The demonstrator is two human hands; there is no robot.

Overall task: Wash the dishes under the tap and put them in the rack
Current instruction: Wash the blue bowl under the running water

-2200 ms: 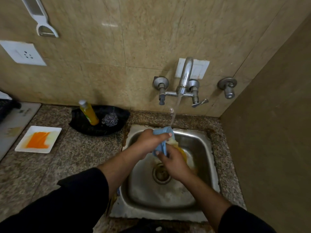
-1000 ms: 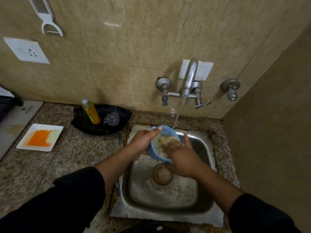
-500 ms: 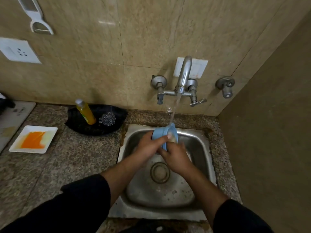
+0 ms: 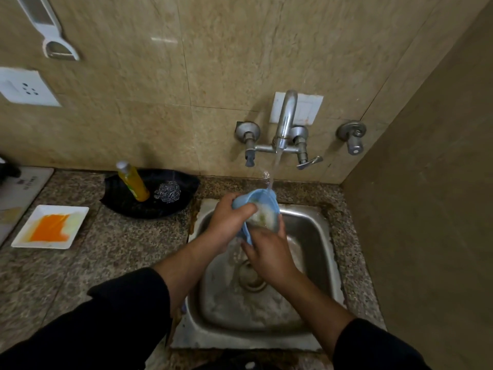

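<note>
Granite counter (image 4: 128,236) surrounds the steel sink (image 4: 317,236), tap (image 4: 286,116) running. Your left hand (image 4: 229,220) grips the blue bowl (image 4: 262,198), thumb hooked over its rim, tilted under the stream above the sink. Your right hand (image 4: 269,255) curls round its lower edge.

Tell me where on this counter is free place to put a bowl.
Free: the granite counter between white plate and sink, in front of the black tray; a narrow strip right of the sink. Crowded: the sink, where left hand and right hand hold the blue bowl.
</note>
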